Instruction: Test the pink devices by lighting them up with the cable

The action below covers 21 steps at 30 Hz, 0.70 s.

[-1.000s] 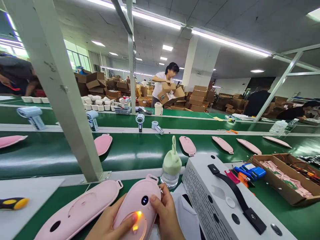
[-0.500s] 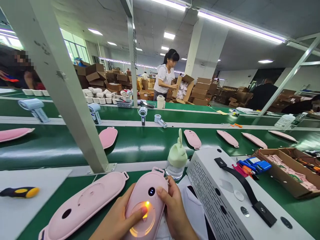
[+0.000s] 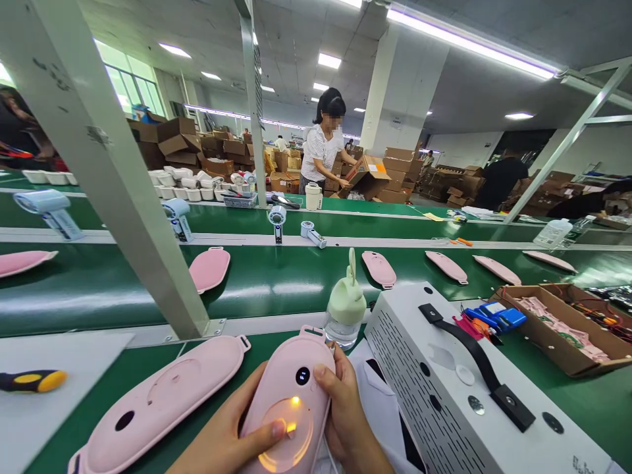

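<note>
Head-worn view, forward-down, close over bench (image 3: 148,385)

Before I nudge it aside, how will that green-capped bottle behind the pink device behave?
The green-capped bottle looks tall and narrow with a bulky cap, so it probably tips easily. Its clear body seems nearly empty, likely light. Standing on the smooth green bench, it may slide first.

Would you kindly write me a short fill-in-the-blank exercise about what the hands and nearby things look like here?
1. Both hands grip a ____ device whose round panel glows orange.
2. The left hand presses its ____ on the glowing panel, while the right hand grips the edge.
3. A bottle with a pale ____ cap stands behind the device.
4. The screwdriver at far left has a black and ____ handle.

Missing words: pink; thumb; green; yellow
</note>
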Available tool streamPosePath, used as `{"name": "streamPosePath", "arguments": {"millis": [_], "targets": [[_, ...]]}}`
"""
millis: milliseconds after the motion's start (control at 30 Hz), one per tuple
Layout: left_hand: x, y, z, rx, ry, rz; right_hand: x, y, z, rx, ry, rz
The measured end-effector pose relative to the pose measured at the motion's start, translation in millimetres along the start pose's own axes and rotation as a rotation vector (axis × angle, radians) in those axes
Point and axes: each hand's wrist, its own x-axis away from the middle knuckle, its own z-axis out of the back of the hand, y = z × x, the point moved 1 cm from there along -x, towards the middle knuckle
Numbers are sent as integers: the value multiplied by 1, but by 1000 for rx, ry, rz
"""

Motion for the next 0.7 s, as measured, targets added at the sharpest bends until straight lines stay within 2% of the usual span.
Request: {"name": "streamPosePath", "arguments": {"millis": [200,533,700], "targets": [[0,-5,1,-73,-52,-21,1,-5,-2,-30,-10,-27],[-1,-7,0,-124,-50,-8,3,-8,-5,-23,-27,2],[-4,-6,-5,24,-11,-1,1,-7,-1,51,-12,22]]}}
